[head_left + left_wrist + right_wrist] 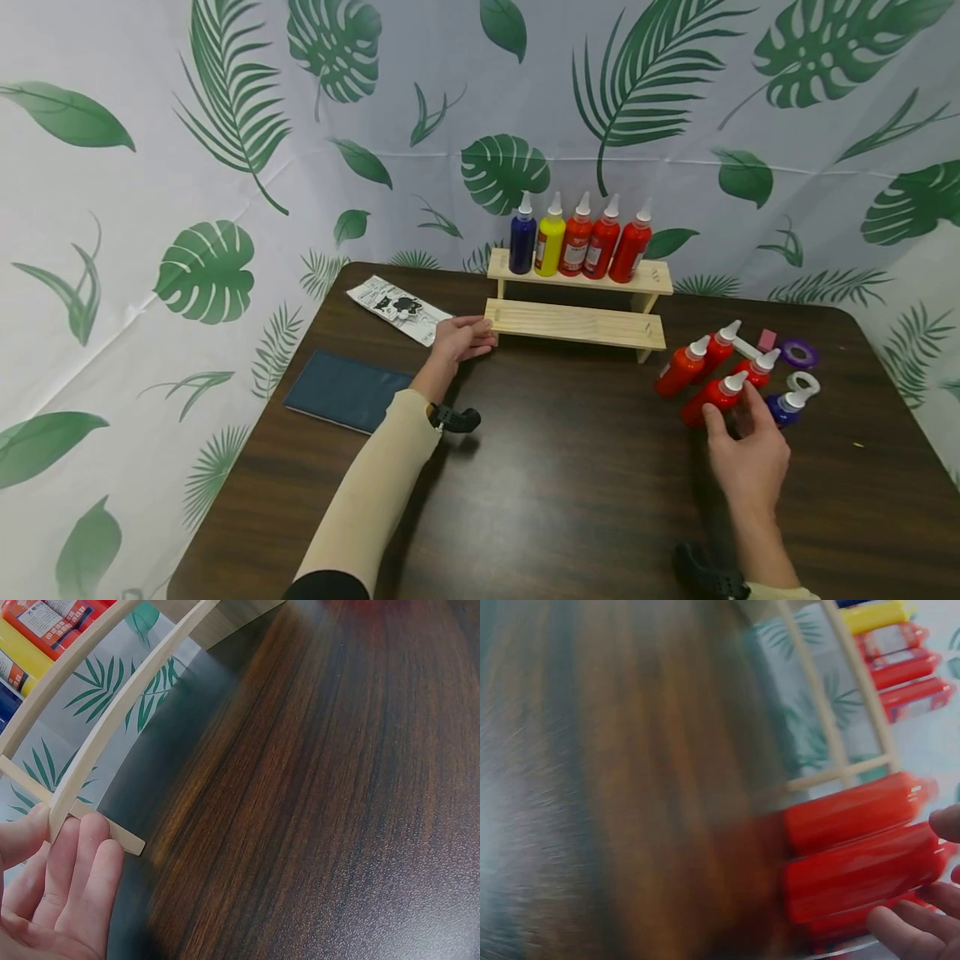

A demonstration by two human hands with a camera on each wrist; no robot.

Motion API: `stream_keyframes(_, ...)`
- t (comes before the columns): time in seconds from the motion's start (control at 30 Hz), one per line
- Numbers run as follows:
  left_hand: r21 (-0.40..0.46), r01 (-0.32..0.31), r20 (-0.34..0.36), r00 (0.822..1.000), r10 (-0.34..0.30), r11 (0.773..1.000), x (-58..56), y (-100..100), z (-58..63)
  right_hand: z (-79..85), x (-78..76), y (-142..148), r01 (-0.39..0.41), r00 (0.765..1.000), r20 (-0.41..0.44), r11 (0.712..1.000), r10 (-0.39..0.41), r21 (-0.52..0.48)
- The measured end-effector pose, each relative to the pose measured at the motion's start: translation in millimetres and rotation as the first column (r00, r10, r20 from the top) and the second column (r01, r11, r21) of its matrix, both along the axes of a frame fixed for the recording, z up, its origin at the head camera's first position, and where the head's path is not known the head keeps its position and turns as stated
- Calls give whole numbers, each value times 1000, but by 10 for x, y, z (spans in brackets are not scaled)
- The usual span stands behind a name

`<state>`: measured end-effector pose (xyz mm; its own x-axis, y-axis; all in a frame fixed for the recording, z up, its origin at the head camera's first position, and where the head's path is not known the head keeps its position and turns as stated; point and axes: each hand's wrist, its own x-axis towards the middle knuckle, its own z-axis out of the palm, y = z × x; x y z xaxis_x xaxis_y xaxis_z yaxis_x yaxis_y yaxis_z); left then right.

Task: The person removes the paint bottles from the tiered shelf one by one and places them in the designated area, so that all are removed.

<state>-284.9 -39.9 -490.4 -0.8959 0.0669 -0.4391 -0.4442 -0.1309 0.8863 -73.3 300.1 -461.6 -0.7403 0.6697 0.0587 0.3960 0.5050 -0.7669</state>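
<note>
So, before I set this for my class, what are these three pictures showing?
No machine here: a person works bare-handed, wearing three cameras. The wide picture is taken from the head, looking forward and down; the two close-ups are from the left and right wrists. On the brown table stands a wooden rack with five bottles on its upper shelf. A flat dark blue item and a printed white packet lie at the left. The left hand pinches the lower shelf's left end. The right hand is at a red bottle beside other bottles; whether it grips, I cannot tell.
</note>
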Motion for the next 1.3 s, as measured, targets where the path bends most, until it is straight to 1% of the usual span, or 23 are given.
stream_keyframes(0.03, 2, 2, -1, 1000, -2, 1000, -1, 1, 2, 38, 15, -12, 14, 999, -41, 999, -12, 34)
stream_keyframes(0.07, 2, 3, -2, 1000, -3, 1000, -1, 0, 2, 75, 22, -29, 36, 994, -107, 997, -28, 73)
stream_keyframes(0.1, 4, 1, -2, 1000, -1, 1000, -3, -1, 3, 124, 28, -50, 58, 982, -186, 992, -36, 114)
stream_keyframes(0.13, 5, 0, -1, 1000, 0, 1000, -3, -2, 3, 177, 30, -70, 77, 962, -269, 985, -34, 153)
stream_keyframes(0.17, 4, 0, -1, 1000, 0, 1000, -4, -2, 3, 236, 26, -91, 94, 936, -351, 977, -22, 189)
stream_keyframes(0.2, 3, 0, -1, 1000, 0, 1000, -4, -1, 3, 296, 13, -109, 96, 906, -423, 970, 9, 225)
stream_keyframes(0.23, 2, -2, 1, 1000, 2, 1000, -5, -1, 2, 362, -12, -133, 91, 876, -481, 966, 38, 242)
stream_keyframes(0.27, 2, -4, 3, 1000, 4, 1000, -6, -2, 2, 430, -46, -161, 76, 858, -510, 966, 63, 248)
stream_keyframes(0.3, 1, -6, 6, 1000, 6, 1000, -6, -1, 3, 498, -86, -186, 51, 855, -510, 965, 90, 256)
stream_keyframes(0.37, -3, -4, 13, 1000, 4, 1000, -5, -7, 9, 624, -198, -241, -20, 881, -451, 964, 143, 266)
stream_keyframes(0.43, -4, -5, 15, 1000, 5, 1000, -9, -13, 11, 739, -348, -300, -107, 917, -339, 951, 208, 292)
stream_keyframes(0.47, -4, -6, 13, 1000, 7, 1000, -13, -17, 12, 790, -434, -331, -160, 930, -271, 936, 250, 313)
stream_keyframes(0.5, -5, -8, 10, 1000, 8, 1000, -16, -19, 11, 835, -529, -358, -217, 931, -213, 918, 297, 331)
stream_keyframes(0.53, -8, -10, 7, 1000, 10, 1000, -19, -21, 12, 876, -629, -385, -273, 925, -166, 901, 342, 336)
stream_keyframes(0.6, -4, -16, 4, 1000, 16, 1000, -24, -24, 10, 946, -839, -436, -364, 904, -100, 871, 415, 330)
stream_keyframes(0.63, -2, -17, 4, 1000, 17, 1000, -23, -24, 12, 969, -943, -458, -397, 896, -75, 865, 438, 307)
stream_keyframes(0.7, -3, -13, 7, 1000, 13, 1000, -17, -21, 17, 1000, -1149, -484, -436, 883, -70, 865, 465, 249)
stream_keyframes(0.8, -5, -7, 4, 1000, 7, 1000, -6, -10, 22, 1033, -1419, -512, -461, 877, -74, 876, 474, 140)
stream_keyframes(0.83, -6, -5, 4, 1000, 5, 1000, -6, -9, 20, 1039, -1497, -521, -461, 879, -74, 880, 470, 112)
stream_keyframes(0.9, -4, -3, 5, 1000, 3, 1000, -5, -5, 14, 1052, -1628, -532, -457, 884, -73, 887, 461, 68)
stream_keyframes(0.97, 2, -5, 8, 1000, 5, 1000, -4, -2, 9, 1059, -1723, -538, -451, 889, -69, 892, 452, 33)
stream_keyframes(1.13, 20, -3, 1, 1000, 3, 1000, -7, -1, 2, 1068, -1840, -554, -435, 898, -87, 900, 432, -21)
stream_keyframes(1.3, 26, -9, -8, 1000, 9, 1000, -10, -24, 1, 1033, -1892, -604, -381, 919, -86, 923, 385, 60)
